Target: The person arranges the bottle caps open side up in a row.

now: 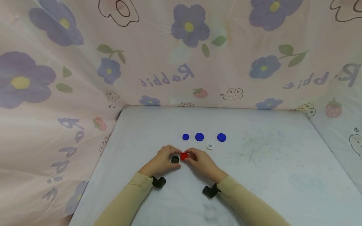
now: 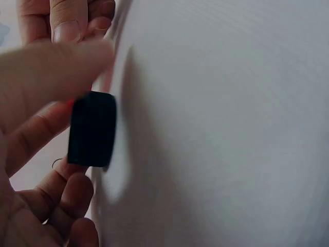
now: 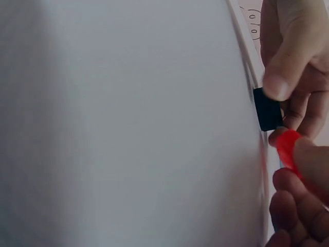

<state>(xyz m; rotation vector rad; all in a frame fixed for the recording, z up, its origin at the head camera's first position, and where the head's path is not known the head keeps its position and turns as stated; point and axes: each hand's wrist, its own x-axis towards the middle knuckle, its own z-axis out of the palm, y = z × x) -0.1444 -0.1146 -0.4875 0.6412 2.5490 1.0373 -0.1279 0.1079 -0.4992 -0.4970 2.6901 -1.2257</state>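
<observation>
In the head view, both hands meet low over the middle of the table. My left hand pinches a black round cap, with thumb and fingers at opposite sides of it. From the left wrist, that cap shows as a short dark cylinder close above the white surface. Right beside it, my right hand grips a small red cap between thumb and forefinger. The right wrist view has the red cap next to the black cap, partly covered by the right thumb.
Beyond the hands lie a small blue disc, two larger blue discs and a white cap. The white table is bounded at the back and left by a flowered curtain. Both wrists carry black camera mounts.
</observation>
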